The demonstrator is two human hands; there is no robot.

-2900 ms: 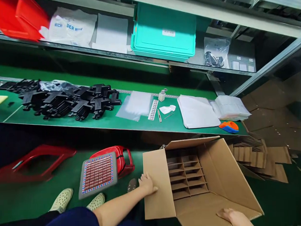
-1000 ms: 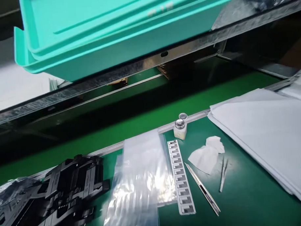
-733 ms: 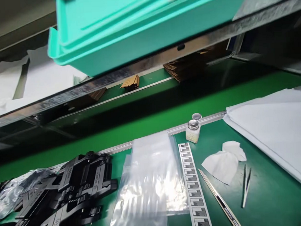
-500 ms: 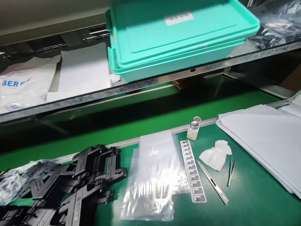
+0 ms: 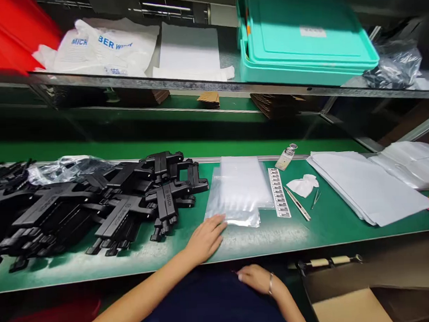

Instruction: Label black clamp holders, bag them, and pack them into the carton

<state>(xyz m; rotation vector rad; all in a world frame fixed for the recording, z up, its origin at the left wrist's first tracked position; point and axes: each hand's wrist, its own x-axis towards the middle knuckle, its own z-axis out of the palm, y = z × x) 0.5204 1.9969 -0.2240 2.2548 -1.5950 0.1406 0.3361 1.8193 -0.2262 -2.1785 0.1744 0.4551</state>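
Note:
My left hand (image 5: 205, 239) lies flat on the green bench (image 5: 280, 234), fingers stretched out, fingertips touching the near left corner of a stack of clear plastic bags (image 5: 238, 190). It holds nothing. My right hand (image 5: 253, 277) rests low in my lap below the bench edge, fingers loosely curled, nothing visible in them. Left of the bags lies a heap of black plastic parts (image 5: 106, 202). Right of the bags lie a label strip (image 5: 279, 191), tweezers (image 5: 297, 203), a white wipe (image 5: 303, 185) and a small bottle (image 5: 286, 157).
Stacks of white sheets (image 5: 368, 186) cover the bench's right end. An upper shelf carries a teal lidded bin (image 5: 302, 40), white bags (image 5: 101, 45), a red bin (image 5: 9, 34). An open cardboard box (image 5: 349, 306) sits low right.
The view rose from the cardboard box on the floor, which both hands held, to the bench. My left hand has come up onto the bench at the clear bags; my right hand is in my lap.

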